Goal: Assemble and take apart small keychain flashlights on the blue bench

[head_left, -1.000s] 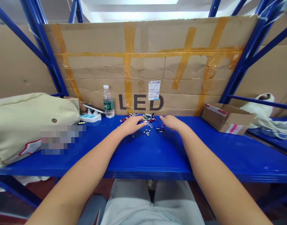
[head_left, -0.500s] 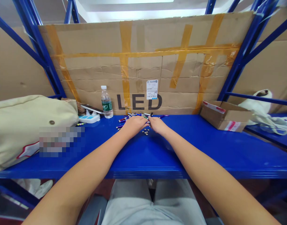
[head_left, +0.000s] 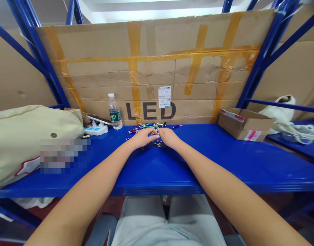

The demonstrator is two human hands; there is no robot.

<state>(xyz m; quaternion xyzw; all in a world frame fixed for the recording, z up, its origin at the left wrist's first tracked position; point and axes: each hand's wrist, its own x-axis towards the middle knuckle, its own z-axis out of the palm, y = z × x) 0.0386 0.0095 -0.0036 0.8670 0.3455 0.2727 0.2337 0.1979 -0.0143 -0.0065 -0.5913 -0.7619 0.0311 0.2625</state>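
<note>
Where the two arms meet on the blue shelf (head_left: 236,150), we see the left hand (head_left: 142,137) and the right hand (head_left: 169,136) side by side, fingers curved downward, and we cannot tell if either one pinches anything. The pile of small coloured pieces (head_left: 146,126) lies just behind the fingertips (close under the cardboard (head_left: 157,68) with the letters LED). The little round discs (head_left: 158,144) lie between both hands, just beside the right one.

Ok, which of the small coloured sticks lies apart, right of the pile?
The purple stick, lying alone on the blue shelf near the D of LED; the rest are in the heap or left of it.
</note>
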